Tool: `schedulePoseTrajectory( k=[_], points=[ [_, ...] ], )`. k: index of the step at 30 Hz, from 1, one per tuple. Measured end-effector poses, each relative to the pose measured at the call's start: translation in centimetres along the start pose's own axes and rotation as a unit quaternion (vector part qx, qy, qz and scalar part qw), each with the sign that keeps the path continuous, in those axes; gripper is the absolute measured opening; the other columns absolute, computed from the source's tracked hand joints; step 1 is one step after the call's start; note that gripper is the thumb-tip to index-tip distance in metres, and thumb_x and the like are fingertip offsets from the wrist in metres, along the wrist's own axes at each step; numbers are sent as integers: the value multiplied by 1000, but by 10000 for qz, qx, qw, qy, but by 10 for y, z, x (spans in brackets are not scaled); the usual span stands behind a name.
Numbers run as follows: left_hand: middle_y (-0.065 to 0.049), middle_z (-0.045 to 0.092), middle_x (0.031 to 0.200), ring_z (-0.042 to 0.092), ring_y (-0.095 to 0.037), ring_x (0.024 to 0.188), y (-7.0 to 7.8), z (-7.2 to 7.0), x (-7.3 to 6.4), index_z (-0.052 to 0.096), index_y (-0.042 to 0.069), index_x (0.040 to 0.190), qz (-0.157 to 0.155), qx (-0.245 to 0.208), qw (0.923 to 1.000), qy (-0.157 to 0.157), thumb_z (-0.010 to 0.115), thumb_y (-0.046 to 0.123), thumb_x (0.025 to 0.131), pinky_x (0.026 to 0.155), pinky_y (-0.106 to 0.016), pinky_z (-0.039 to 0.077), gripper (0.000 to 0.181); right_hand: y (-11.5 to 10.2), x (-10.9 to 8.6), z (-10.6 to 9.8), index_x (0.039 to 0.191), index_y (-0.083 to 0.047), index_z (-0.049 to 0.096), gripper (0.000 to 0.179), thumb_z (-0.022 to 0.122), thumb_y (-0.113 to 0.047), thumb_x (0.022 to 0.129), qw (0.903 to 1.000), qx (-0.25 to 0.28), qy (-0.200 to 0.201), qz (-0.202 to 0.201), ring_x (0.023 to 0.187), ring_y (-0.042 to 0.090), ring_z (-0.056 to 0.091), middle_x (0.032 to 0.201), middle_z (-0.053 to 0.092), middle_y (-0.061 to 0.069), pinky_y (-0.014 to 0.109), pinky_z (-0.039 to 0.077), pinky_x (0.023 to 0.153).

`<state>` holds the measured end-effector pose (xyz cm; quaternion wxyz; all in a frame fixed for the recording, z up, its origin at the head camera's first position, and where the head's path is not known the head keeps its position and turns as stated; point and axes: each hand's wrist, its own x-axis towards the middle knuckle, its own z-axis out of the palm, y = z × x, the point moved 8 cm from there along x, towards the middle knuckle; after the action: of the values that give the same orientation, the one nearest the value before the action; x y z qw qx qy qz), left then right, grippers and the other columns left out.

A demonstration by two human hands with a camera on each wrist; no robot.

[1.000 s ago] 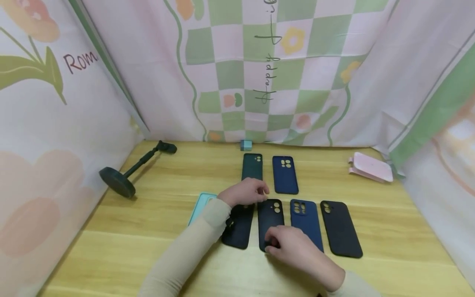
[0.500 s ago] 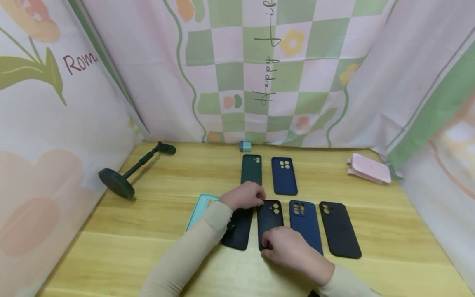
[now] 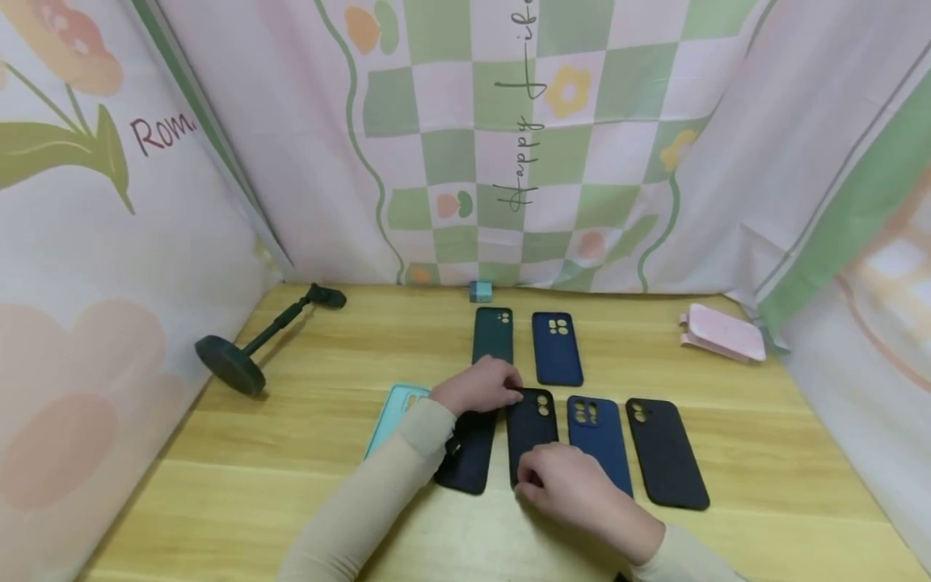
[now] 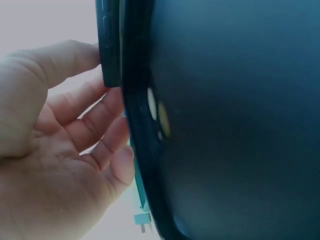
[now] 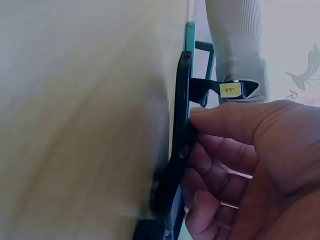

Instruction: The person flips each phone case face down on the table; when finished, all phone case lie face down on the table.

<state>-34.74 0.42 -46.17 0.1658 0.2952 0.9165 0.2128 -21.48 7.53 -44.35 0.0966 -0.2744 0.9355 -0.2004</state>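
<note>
Seven phone cases lie on the wooden table (image 3: 785, 453). Five form a near row across the lower centre: turquoise (image 3: 393, 416), left black case (image 3: 469, 461), middle black case (image 3: 531, 428), blue case (image 3: 600, 444), right black case (image 3: 667, 453). Behind them, centre of frame: dark green case (image 3: 493, 331) and navy case (image 3: 558, 352).

Hands: left hand (image 3: 480, 385) pinches the middle black case at its upper-left corner; right hand (image 3: 570, 482) grips its lower end, thumb and fingers on opposite faces in the right wrist view.

Progress (judgement): placing looks largely done for the four other near-row cases, none of them gripped; the middle one is being handled, not yet released. What is left for the rear pair cannot be told.

Orientation: middle black case has its camera cutouts at the upper right, that end pointing to the top of the frame. Long axis runs nearly vertical in the frame, lower end leaning slightly right. Neighbours differ: left black case leans lower-left, right black case lower-right.
</note>
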Motion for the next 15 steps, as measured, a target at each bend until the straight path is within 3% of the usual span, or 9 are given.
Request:
schedulePoseTrajectory(
  k=[5, 12, 15],
  points=[
    [5, 66, 98, 60, -13, 60, 2, -4, -2, 69, 15, 118, -14, -934, 9956, 91, 61, 28, 98, 57, -28, 50, 25, 3, -5, -10, 76, -28, 64, 15, 74, -26, 87, 9995, 124, 272, 40, 61, 0, 46, 69, 50, -19, 26, 41, 54],
    [8, 66, 108, 59, -7, 90, -5, -17, -2, 69, 17, 119, 158, -1422, 9884, 518, 55, 37, 101, 80, -29, 49, 30, 7, -15, -38, 93, -25, 67, 6, 72, -27, 91, 9946, 510, 895, 163, 65, -2, 49, 74, 54, -20, 24, 43, 58],
    [8, 65, 112, 59, -9, 98, -11, -22, -1, 68, 16, 121, 46, -1803, 9812, 685, 49, 39, 103, 86, -33, 48, 35, 8, -19, -47, 112, -19, 65, 21, 69, -26, 93, 9898, 725, 1230, 46, 64, -4, 49, 76, 55, -20, 23, 44, 57]
  ],
)
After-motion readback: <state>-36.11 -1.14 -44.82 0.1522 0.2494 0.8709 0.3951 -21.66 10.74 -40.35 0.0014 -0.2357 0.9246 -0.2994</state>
